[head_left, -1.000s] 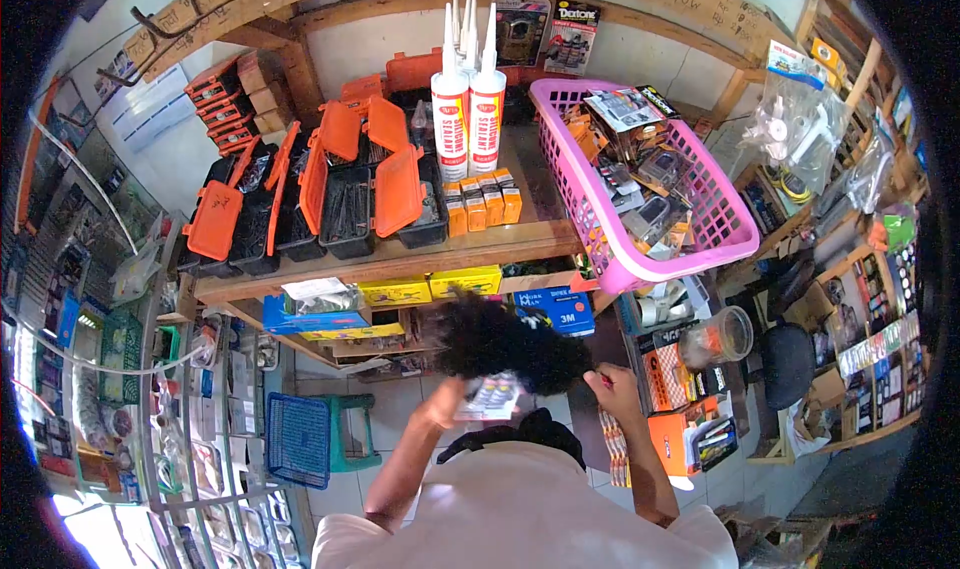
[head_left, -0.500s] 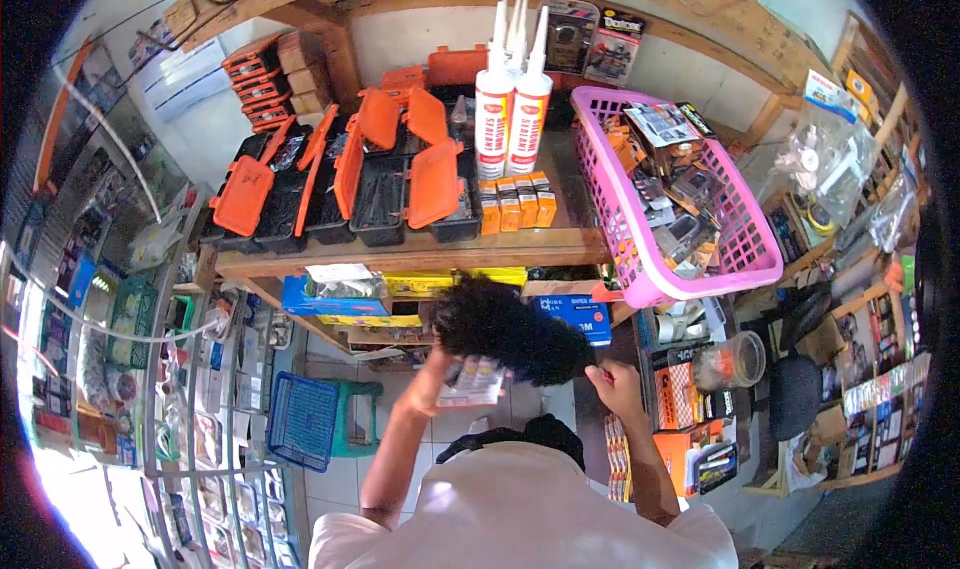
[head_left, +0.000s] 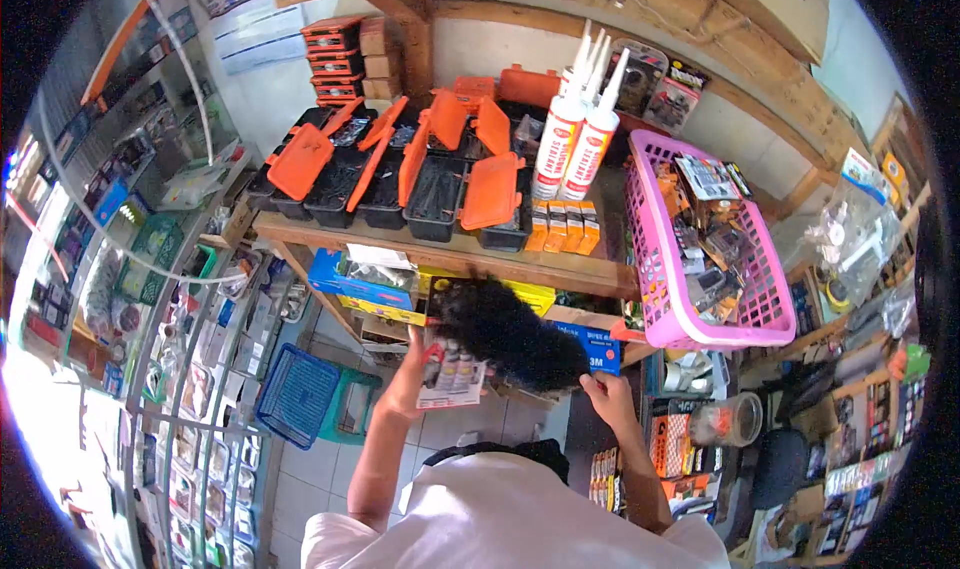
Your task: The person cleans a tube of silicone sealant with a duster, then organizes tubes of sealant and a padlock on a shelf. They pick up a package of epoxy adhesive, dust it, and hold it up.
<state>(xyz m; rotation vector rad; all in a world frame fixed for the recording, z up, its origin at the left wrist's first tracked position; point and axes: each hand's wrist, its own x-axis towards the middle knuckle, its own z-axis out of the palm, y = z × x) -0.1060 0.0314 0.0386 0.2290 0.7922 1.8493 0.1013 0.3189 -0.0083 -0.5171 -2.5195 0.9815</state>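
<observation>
A black, fluffy duster (head_left: 515, 334) stretches across in front of my body, below the shelf edge. My right hand (head_left: 612, 401) is closed at the duster's right end, its handle hidden in my fingers. My left hand (head_left: 404, 381) grips a carded pack (head_left: 460, 379) by its left side; the card is pale, with a red part and small pictures or items on it. The duster's left end overlaps the top of this pack in the head view.
Black parts boxes (head_left: 435, 204) with orange lids, silicone sealant tubes (head_left: 575, 154) and small orange boxes (head_left: 563, 226) line the shelf. At right stands a pink basket (head_left: 715, 334) of packaged goods. A blue crate (head_left: 297, 394) sits low at left.
The view has shifted, so the shelf appears farther right and tilted. The carded pack in my left hand shows more plainly, and the duster in my right hand is slightly lower at its right end.
</observation>
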